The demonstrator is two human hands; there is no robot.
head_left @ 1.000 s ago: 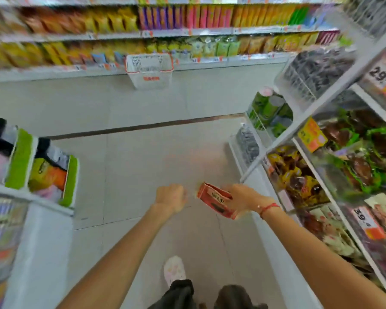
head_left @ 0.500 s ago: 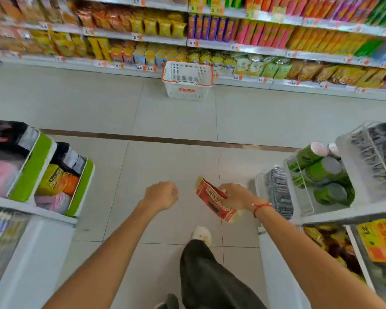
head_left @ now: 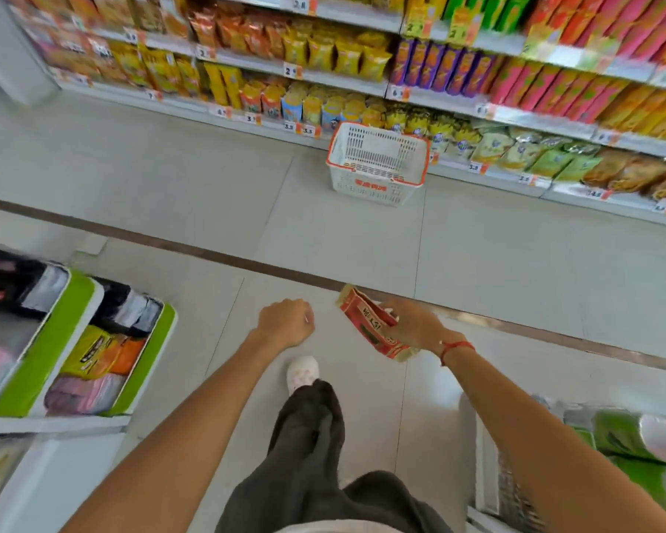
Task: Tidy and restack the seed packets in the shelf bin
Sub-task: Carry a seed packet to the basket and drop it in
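1. Red seed packet (head_left: pixel 373 328) is being held in mid-air above the floor (head_left: pixel 170 194), in front of the person and tilted, upper end pointing away and to the left. No bin of like packets is showing in this view.
2. Right hand (head_left: pixel 414 325) is gripping the packet by its right edge, fingers curled round it; a red string is sitting on that wrist.
3. Left hand (head_left: pixel 285 323) is hanging beside the packet, apart from it, fingers curled into a loose fist and carrying nothing that I can make out.
4. One shoe (head_left: pixel 302 371) is stepping forward on the tiles below the hands.
5. White shopping basket (head_left: pixel 377 163) is standing on the floor ahead, against the snack shelves (head_left: pixel 362 59); green display trays (head_left: pixel 47 340) are sitting low on the left.
6. Step in hand, as judged: carrying a single packet across the aisle, mid-walk. Restacking itself is not yet under way.
7. Next move is likely calling for a destination: reaching the right bin, then squaring the packet with its neighbours. Free left hand could be steadying the stack.
8. Against the frame half a second back: the view is swinging further left, the right-hand rack of green canisters is sliding down to the lower right corner, and the basket is looming nearer. Grip and left fist are reading unchanged.
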